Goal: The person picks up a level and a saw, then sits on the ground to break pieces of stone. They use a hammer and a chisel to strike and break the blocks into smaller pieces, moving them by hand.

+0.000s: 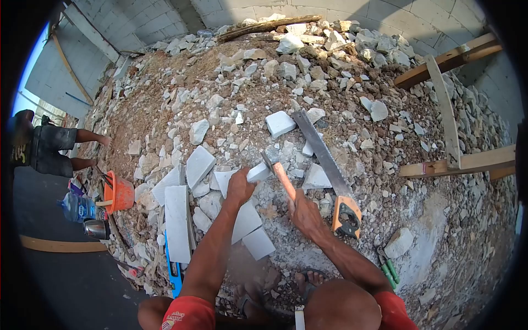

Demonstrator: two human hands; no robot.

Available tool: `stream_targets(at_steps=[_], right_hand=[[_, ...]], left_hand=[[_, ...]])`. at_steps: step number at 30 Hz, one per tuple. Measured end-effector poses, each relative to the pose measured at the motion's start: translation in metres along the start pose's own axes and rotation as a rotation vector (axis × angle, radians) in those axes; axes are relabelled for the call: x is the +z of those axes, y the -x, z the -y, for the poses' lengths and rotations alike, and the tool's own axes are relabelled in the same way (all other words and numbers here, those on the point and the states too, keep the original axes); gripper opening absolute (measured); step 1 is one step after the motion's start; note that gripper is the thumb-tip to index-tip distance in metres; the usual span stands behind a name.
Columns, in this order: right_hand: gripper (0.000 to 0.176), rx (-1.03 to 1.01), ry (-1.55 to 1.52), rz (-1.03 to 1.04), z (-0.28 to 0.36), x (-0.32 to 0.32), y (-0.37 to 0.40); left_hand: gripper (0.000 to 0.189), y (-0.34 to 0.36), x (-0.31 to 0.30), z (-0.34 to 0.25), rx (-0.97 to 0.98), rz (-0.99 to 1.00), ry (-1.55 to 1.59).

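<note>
My left hand is closed on a small white block above the rubble. In my right hand is a hammer with an orange handle, its head at the right end of the block. A handsaw with an orange and black grip lies to the right of the hammer. Beyond my hands rests another white block. Cut pale pieces lie left of and below my left hand, among them a long slab and a squarish one.
Broken stones cover the sloping ground. At the left are a person's bare legs, an orange bucket and a water bottle. Wooden beams stand at the right. Green-handled pincers and a blue level lie nearby.
</note>
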State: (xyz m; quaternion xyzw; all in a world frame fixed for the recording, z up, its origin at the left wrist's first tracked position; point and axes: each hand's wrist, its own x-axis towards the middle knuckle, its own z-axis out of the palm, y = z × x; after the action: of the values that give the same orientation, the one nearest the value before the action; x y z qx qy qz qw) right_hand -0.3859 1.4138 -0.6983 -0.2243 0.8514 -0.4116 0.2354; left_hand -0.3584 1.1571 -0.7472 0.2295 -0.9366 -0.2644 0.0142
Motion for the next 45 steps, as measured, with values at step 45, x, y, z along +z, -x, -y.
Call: stream_targets(at_steps=[45], right_hand=[[0.029,-0.038,0.09,0.012,-0.015,0.006,-0.025]], left_hand=[[0.049,-0.015,-0.01,-0.021,-0.139,0.281,-0.26]])
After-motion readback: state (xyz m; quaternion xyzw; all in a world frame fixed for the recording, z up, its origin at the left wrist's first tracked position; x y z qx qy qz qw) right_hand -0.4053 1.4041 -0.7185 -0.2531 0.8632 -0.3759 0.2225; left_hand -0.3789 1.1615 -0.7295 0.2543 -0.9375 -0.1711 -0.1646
